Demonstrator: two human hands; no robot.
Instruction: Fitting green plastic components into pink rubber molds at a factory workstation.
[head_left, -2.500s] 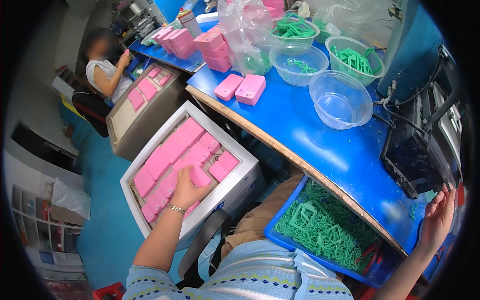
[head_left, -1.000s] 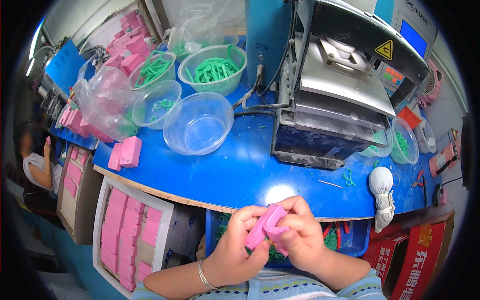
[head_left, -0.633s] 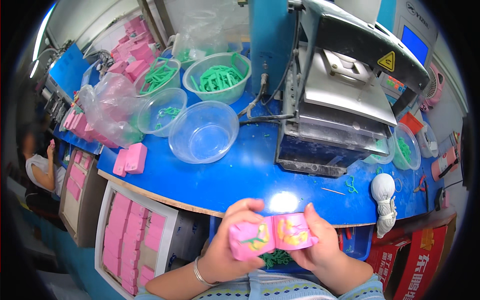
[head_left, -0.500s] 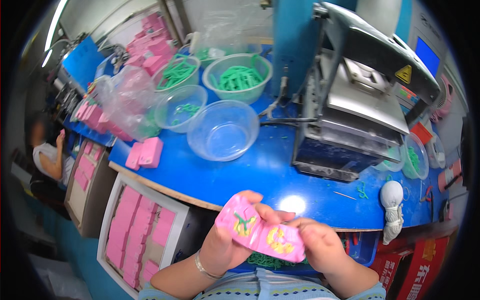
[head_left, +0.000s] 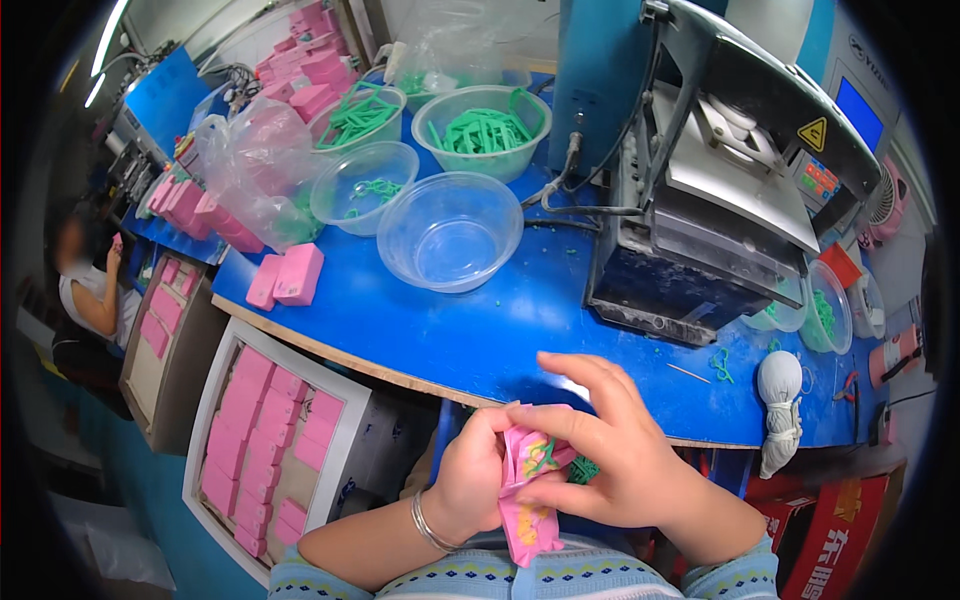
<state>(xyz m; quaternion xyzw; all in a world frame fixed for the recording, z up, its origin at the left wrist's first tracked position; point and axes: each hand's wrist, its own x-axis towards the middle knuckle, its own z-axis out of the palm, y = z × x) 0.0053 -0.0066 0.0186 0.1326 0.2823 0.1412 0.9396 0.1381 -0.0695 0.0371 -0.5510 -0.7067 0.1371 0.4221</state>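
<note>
Low over the table's front edge, my left hand (head_left: pixel 468 478) is closed round the left side of a pink rubbery piece (head_left: pixel 518 476). Yellow shapes show on its inner face, and a thin green strand (head_left: pixel 544 456) lies across the upper part. My right hand (head_left: pixel 632 455) grips the piece from the other side, its thumb across the middle and a finger at the top edge. Its index finger is raised away. Part of the piece is hidden behind the fingers. Behind it, a bundle of green strands (head_left: pixel 583 470) shows below the table edge.
An empty clear bowl (head_left: pixel 450 262) stands ahead on the blue table (head_left: pixel 420 340). Bowls of green strips (head_left: pixel 480 132) are behind it. A press machine (head_left: pixel 690 230) is at right, near a white wrapped bundle (head_left: pixel 780 400). Pink blocks fill a box (head_left: pixel 225 480) at left. Another person (head_left: pixel 95 300) sits far left.
The pink piece has turned from spread out sideways to upright and partly folded. My right hand has come over its front from the right end. The view has shifted slightly.
</note>
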